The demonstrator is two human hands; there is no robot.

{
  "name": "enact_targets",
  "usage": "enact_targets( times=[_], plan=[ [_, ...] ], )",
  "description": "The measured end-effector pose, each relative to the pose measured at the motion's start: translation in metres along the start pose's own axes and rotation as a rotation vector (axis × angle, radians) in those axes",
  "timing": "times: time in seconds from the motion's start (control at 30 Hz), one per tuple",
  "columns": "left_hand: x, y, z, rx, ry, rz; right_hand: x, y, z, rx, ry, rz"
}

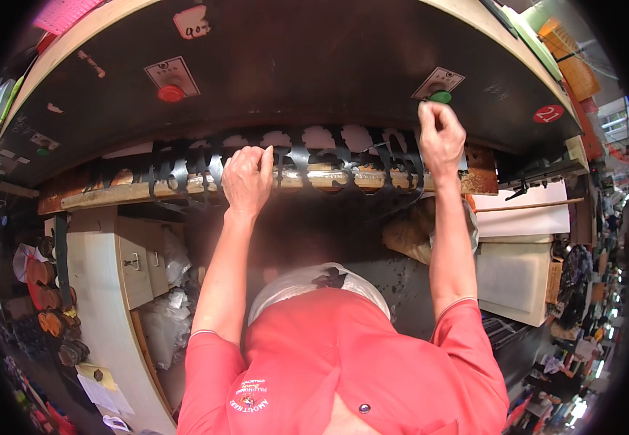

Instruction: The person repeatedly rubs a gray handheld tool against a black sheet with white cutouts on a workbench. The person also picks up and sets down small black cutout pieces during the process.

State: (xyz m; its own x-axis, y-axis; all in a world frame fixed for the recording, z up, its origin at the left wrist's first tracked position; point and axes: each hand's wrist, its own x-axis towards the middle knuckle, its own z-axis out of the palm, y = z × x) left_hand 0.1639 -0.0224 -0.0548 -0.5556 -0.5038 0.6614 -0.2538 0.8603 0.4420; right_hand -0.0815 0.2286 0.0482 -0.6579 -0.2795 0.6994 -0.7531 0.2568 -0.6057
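A black sheet with several large cut-out holes [298,156] hangs over the front edge of the bench, its thin strips curving down. My left hand [245,181] is on this sheet, fingers bent together over its strips and thumb to the right. My right hand [441,141] is raised at the dark machine panel, fingers curled in with nothing visible in them. Its knuckles are just below a green push button [440,96]; whether they touch it I cannot tell. Farther left on the panel is a red push button [171,93].
The dark machine panel [300,65] spans the space above the bench's wooden edge [104,196]. A pale cabinet [93,268] stands at left beside plastic bags [166,326]. At right are a brown sack [407,232], a white sheet [528,210] and a pale box [514,279].
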Motion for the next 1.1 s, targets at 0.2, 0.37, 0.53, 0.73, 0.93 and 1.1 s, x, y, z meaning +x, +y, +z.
enact_targets(
  times=[0.2, 0.37, 0.53, 0.73, 0.93, 1.1],
  plan=[
    [0.004, 0.003, -0.001, -0.012, -0.001, -0.003, -0.097, 0.026, 0.024, -0.011, -0.127, 0.18],
    [0.005, 0.004, -0.003, -0.033, 0.011, 0.015, -0.104, 0.038, 0.032, -0.059, -0.111, 0.118],
    [0.004, 0.003, -0.006, -0.065, -0.011, -0.018, -0.105, 0.037, 0.028, -0.077, -0.137, 0.11],
    [0.005, 0.004, -0.008, -0.083, -0.045, -0.071, -0.105, 0.033, 0.019, 0.003, -0.217, 0.276],
    [0.006, 0.01, -0.011, -0.092, -0.088, -0.109, -0.081, -0.003, 0.021, -0.009, -0.153, 0.277],
    [0.005, 0.007, -0.013, -0.109, -0.168, -0.098, -0.037, -0.039, 0.104, 0.036, -0.402, -0.131]
  ],
)
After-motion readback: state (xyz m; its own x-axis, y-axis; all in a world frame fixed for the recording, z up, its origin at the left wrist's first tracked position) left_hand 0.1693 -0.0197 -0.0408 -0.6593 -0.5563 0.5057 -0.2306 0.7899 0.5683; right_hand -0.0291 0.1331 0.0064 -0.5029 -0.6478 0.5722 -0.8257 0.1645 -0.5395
